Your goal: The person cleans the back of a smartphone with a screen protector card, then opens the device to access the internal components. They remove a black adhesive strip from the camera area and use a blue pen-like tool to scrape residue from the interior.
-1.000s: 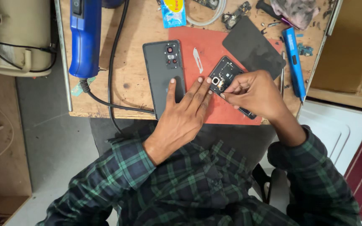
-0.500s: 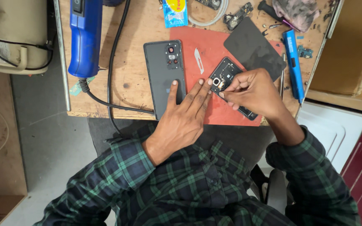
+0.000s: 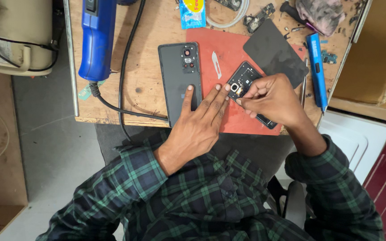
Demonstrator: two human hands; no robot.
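An opened phone with its insides showing lies tilted on a red mat. My right hand covers its lower half. The fingertips are pinched together on the phone's inside near the camera; whether they hold something tiny is too small to tell. My left hand lies flat with fingers spread. Its fingertips rest on the mat against the phone's left edge. Its thumb side rests on a dark grey back cover lying beside the mat.
On the wooden bench are a blue heat gun with a black cable, a small white blade-shaped pick, a dark sheet, a blue pen-shaped driver, a sachet and a cloth. A beige machine stands at the left.
Both hands stay on the phone. My left fingers have slid slightly lower along its edge, and my right fingertips keep working at the same spot.
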